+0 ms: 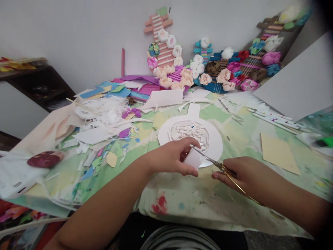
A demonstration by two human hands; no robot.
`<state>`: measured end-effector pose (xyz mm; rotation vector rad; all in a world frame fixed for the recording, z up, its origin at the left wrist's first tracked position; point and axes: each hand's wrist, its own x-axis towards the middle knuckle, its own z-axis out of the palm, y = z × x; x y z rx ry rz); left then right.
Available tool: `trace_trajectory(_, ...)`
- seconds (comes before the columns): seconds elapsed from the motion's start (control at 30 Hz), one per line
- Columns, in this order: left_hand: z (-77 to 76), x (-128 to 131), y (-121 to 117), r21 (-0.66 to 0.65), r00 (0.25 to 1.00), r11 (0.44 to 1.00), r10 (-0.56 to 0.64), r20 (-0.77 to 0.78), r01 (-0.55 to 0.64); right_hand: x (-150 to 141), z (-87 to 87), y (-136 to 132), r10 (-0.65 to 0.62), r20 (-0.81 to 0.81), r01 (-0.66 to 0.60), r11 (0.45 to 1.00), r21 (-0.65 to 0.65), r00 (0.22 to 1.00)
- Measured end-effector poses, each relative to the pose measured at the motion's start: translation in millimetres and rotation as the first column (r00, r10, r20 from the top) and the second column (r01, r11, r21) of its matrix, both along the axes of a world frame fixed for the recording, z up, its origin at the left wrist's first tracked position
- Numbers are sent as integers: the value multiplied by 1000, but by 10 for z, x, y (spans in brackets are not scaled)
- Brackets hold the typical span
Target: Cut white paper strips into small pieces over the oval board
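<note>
Paper, small and white, is in the left hand, over the near edge of a white ring. Grip is narrow: thumb below, fingers above, paper pinched between. Some fingers curl out of sight.

Right hand is closed round the handles of the scissors, gold loop showing below the palm. Blades point left to the paper's upper edge, tips by the left fingers; can't tell if the blades are parted.

Ring lies flat on the cloth, white tab at its far side. White bits fill most of the middle, loosely piled. Left fingers overlap the near part in view; can't tell whether they touch it.

Cloth is green and cream, red stain near the front edge. Beige sheet lies right of the ring, thin sticks beyond it. Left side: tangled white string, coloured scraps in front of it, maroon oval thing on something white farther left. Guitar-shaped crafts with paper flowers stand at the back by the wall. Dark shelf at far left.
</note>
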<state>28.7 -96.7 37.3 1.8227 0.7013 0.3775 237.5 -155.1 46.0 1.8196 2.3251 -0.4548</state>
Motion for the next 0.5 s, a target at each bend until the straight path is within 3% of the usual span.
trace_trajectory(0.33,-24,8,-6,-102,1000,995,-4,21,6,34,-77,43,-23,21,23,1000,3,1000)
trace_trajectory(0.5,-74,43,28,-200,991,978,87,97,-67,31,-63,126,-66,57,66,998,7,996)
